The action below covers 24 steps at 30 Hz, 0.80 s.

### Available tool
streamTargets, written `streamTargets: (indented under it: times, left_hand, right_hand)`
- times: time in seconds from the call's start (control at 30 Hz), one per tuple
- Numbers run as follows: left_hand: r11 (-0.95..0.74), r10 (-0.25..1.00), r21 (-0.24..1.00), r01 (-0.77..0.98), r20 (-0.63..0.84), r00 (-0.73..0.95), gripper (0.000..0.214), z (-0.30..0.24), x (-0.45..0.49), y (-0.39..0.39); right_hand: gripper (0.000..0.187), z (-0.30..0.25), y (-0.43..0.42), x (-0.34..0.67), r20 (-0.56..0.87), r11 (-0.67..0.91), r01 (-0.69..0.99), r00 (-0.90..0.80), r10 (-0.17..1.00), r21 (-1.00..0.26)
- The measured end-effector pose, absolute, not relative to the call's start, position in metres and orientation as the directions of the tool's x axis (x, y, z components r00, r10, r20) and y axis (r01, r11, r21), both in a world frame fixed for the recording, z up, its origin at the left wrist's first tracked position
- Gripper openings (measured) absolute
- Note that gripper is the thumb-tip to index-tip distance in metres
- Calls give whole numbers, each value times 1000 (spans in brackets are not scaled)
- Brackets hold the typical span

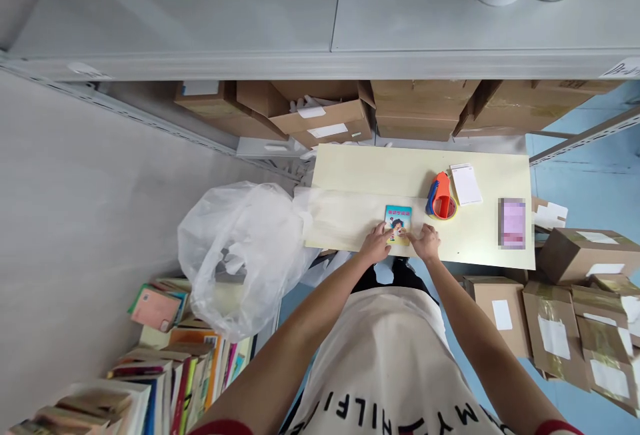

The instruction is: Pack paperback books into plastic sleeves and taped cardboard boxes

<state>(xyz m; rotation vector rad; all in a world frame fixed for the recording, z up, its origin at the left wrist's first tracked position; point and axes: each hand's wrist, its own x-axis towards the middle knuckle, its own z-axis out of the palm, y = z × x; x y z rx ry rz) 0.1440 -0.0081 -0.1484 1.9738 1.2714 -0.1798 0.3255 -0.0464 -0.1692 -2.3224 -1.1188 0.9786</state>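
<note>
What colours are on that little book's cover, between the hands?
The little book is blue above and yellow below, seen in the head view.

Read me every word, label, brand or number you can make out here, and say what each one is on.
"MY": on the shirt, seen upside down.
"HILFI": same shirt, upside down; neighbouring letters are folded or cut off.
Booklet: Chinese title, too small to read surely.
Right shelf label: handwriting, too unclear to read.
Left shelf label, carton label, white pad, stacked books: too small or blurred.
</note>
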Motion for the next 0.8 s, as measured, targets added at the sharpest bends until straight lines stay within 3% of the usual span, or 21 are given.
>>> streamTargets:
  times: [0.13, 0.23, 0.5, 0.6, 0.73, 0.8]
  left_hand:
    - [-180, 741, 582, 793, -450, 498, 57, -154, 145, -10]
    - [-192, 750, 634, 749, -398, 529, 57, -159, 147, -13]
    - [-152, 727, 787, 597, -320, 607, 62, -167, 176, -28]
    - [-118, 709, 834, 539, -310, 634, 52, -169, 181, -30]
    - [-18, 703, 883, 469, -322, 634, 29, -172, 182, -19]
    - [78, 694, 916, 394, -333, 638, 30, -173, 180, -10]
  right_hand:
    - [40, -178, -47, 313, -445, -550, 310, 351, 824, -775]
    - [35, -184, -45, 311, -488, -611, 237, 419, 766, -755]
    - [29, -169, -67, 338, -462, -664, 241, 552, 694, -708]
    - [42, -158, -71, 338, -467, -621, 209, 492, 735, -756]
    - [57, -151, -70, 334, -530, -558, -4, 319, 786, -830]
    - [57, -151, -67, 332, -532, -559, -16, 329, 780, -829]
